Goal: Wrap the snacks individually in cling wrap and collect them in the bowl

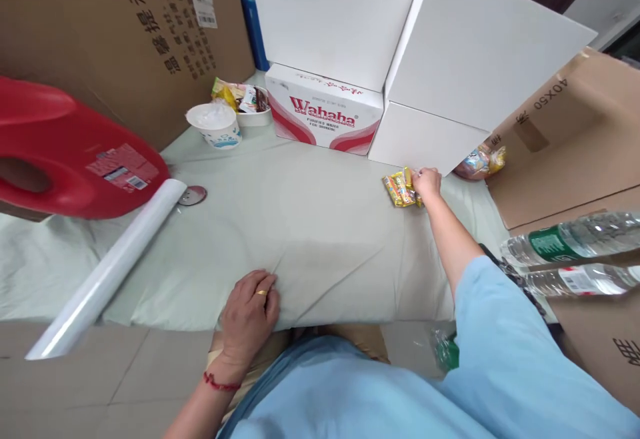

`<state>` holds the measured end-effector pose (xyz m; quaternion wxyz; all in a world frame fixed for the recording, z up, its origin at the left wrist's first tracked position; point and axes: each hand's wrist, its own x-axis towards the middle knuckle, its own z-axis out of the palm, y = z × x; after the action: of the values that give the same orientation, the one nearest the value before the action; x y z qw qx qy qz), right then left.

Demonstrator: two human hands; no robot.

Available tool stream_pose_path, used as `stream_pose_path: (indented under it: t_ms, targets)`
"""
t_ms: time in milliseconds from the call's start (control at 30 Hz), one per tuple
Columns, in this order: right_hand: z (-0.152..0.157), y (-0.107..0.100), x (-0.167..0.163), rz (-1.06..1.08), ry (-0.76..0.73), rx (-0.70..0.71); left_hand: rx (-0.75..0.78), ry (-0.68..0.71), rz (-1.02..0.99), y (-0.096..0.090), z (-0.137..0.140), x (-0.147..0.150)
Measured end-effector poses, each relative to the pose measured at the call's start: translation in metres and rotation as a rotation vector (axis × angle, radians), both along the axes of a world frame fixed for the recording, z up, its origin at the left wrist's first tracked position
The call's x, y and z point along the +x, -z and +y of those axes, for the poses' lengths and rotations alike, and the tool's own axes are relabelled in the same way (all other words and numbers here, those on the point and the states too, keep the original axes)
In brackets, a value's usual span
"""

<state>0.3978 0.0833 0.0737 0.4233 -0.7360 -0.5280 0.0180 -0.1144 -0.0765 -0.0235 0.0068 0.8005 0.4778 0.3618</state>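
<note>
My right hand (428,184) reaches to the back right of the cloth-covered table (310,225). Its fingers are closed on small yellow snack packets (400,189), which lie against the cloth in front of the white boxes. Part of the packets is hidden by the fingers. At the near edge of the table rests my left hand (251,312), loosely curled with the fingers together, a ring on one finger and a red cord at the wrist. No object shows in it.
Left: a red jug (75,152), a clear plastic roll (115,265), a round disc (193,195), a paper tub (215,125) and a snack dish (255,119). Behind: a Wahaha carton (325,112) and white boxes (480,39). Right: a bowl (473,167), bottles (575,235) and cardboard (565,125).
</note>
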Motion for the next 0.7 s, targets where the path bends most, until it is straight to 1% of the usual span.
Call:
stream_pose_path:
  t_ms: [67, 133, 167, 200, 233, 267, 300, 367, 433, 533, 600, 633, 700]
  targets:
    - [-0.019, 0.000, -0.012, -0.082, 0.060, -0.017, -0.051, 0.020, -0.093, -0.006, -0.001, -0.005]
    - [-0.047, 0.009, -0.029, -0.108, 0.027, -0.034, -0.099, 0.033, -0.163, -0.016, 0.003, -0.010]
    - [-0.065, 0.019, -0.038, -0.124, -0.040, -0.057, -0.119, 0.037, -0.177, -0.021, 0.007, -0.013]
    - [-0.083, 0.031, -0.047, -0.209, -0.153, -0.076, -0.138, 0.039, -0.181, -0.027, 0.015, -0.016]
    - [-0.100, 0.044, -0.056, -0.289, -0.262, -0.079, -0.162, 0.035, -0.176, -0.033, 0.025, -0.018]
    - [-0.116, 0.058, -0.064, -0.351, -0.328, -0.064, -0.180, 0.022, -0.165, -0.038, 0.039, -0.020]
    - [-0.129, 0.071, -0.070, -0.392, -0.346, -0.045, -0.196, 0.008, -0.144, -0.043, 0.056, -0.021]
    - [-0.145, 0.091, -0.080, -0.435, -0.354, -0.025, -0.213, -0.050, -0.101, -0.053, 0.101, -0.021]
    - [-0.149, 0.100, -0.084, -0.435, -0.346, -0.012, -0.219, -0.146, -0.068, -0.061, 0.157, -0.018]
    - [-0.144, 0.101, -0.082, -0.411, -0.330, -0.004, -0.221, -0.256, -0.048, -0.072, 0.248, -0.013]
    - [-0.142, 0.099, -0.080, -0.394, -0.330, -0.001, -0.258, -0.350, -0.016, -0.077, 0.303, -0.015]
    - [-0.142, 0.098, -0.080, -0.387, -0.332, 0.000, -0.301, -0.386, 0.000, -0.079, 0.325, -0.017]
    - [-0.142, 0.096, -0.080, -0.378, -0.339, 0.006, -0.342, -0.383, 0.019, -0.083, 0.357, -0.025]
